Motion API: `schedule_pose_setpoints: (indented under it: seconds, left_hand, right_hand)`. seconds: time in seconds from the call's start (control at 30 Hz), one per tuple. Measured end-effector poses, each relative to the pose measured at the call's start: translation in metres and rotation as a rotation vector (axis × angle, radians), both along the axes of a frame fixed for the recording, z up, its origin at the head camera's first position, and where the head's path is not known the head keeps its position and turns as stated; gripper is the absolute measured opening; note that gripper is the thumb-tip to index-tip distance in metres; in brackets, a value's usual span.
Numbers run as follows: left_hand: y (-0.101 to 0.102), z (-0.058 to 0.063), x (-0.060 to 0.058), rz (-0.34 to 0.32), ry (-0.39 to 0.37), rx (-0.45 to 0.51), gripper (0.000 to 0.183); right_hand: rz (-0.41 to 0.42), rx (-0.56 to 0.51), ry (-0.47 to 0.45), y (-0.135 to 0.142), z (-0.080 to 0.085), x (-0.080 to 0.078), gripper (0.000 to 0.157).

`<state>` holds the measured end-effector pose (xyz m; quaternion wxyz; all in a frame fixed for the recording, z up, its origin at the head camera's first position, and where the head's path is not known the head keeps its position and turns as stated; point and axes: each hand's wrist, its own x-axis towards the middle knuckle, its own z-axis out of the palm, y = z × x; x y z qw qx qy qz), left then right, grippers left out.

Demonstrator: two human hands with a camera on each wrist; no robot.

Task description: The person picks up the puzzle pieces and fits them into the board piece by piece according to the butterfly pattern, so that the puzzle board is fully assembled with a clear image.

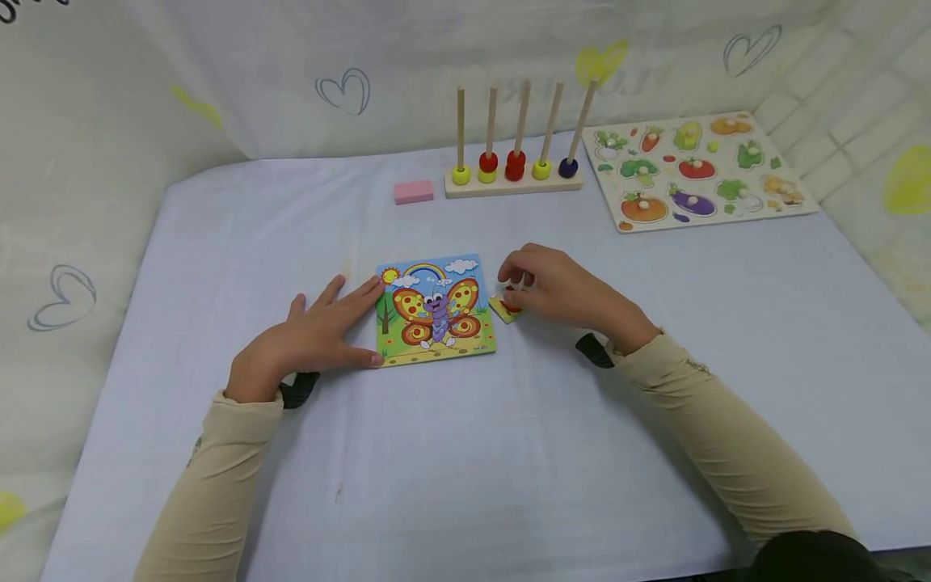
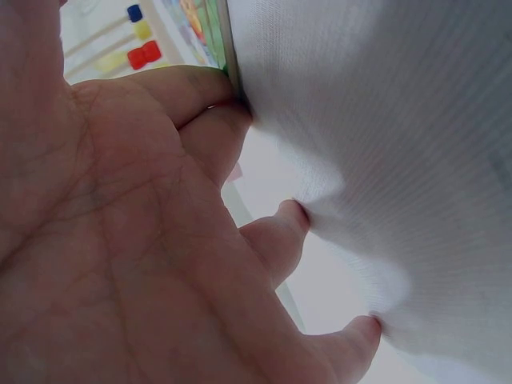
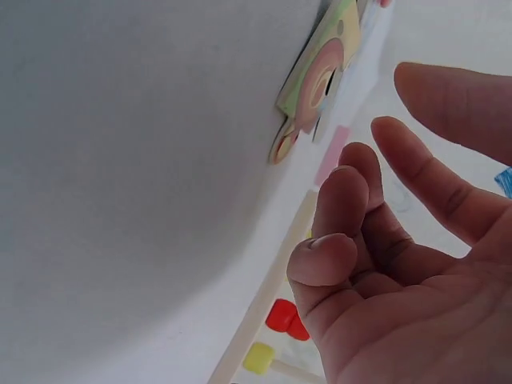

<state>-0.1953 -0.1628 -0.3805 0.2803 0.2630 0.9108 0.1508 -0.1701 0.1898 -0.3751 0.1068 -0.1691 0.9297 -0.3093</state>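
A square butterfly picture puzzle (image 1: 436, 311) lies on the white-covered table. My left hand (image 1: 313, 335) rests at its left side, fingers spread, with the thumb and a fingertip touching the edge. In the left wrist view the palm of the left hand (image 2: 152, 216) shows, its fingertips on the cloth and against the puzzle's side. Just right of the puzzle lies a small puzzle piece (image 1: 503, 309), with a red and yellow pattern. Over this piece hovers my right hand (image 1: 560, 291), fingers loosely bent. The right wrist view shows thumb and index finger apart, the puzzle piece (image 3: 320, 84) beyond them on the cloth.
Behind the puzzle sit a pink block (image 1: 414, 191) and a wooden peg stand (image 1: 512, 186) with red, yellow and dark blue beads. A vegetable peg board (image 1: 698, 178) lies at the back right. Printed cloth hangs behind the table.
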Motion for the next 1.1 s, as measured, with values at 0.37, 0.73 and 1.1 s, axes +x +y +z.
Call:
schedule_pose_setpoints:
  seconds: [0.37,0.73,1.1]
  left_hand:
    - [0.001,0.001,0.0,0.002,0.0,-0.004,0.108]
    - [0.001,0.001,0.0,0.003,0.001,-0.016,0.108]
    - [0.001,0.001,-0.001,0.006,0.001,-0.02,0.11]
  right_hand:
    - [0.009,0.047,0.0,0.004,-0.009,0.002,0.038]
    - [0.009,0.089,0.046,-0.006,-0.01,0.003,0.019]
    - [0.038,0.159,0.081,-0.014,-0.011,0.003,0.018]
